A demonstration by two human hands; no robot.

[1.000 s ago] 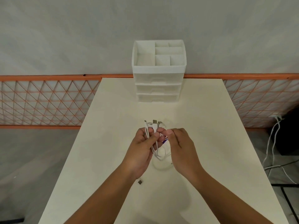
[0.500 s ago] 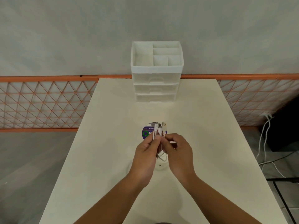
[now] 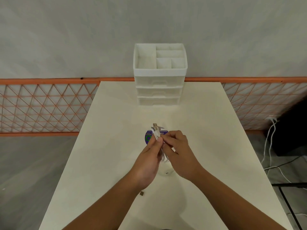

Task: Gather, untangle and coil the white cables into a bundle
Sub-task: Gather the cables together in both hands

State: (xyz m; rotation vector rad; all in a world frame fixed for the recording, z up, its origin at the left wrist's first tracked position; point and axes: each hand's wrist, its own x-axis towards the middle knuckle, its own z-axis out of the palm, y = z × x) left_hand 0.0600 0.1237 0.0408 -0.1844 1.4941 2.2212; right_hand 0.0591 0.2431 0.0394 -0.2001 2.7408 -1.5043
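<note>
my left hand (image 3: 147,161) and right hand (image 3: 178,151) pinch the gathered white cables (image 3: 156,132); plugs aligned above my fingers, coiling remains, i judge.

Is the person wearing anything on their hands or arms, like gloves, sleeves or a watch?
Nothing shows: the left hand and right hand are bare, without gloves or rings, and both forearms are uncovered to the frame's edge, with no sleeve, watch or wristband.
</note>
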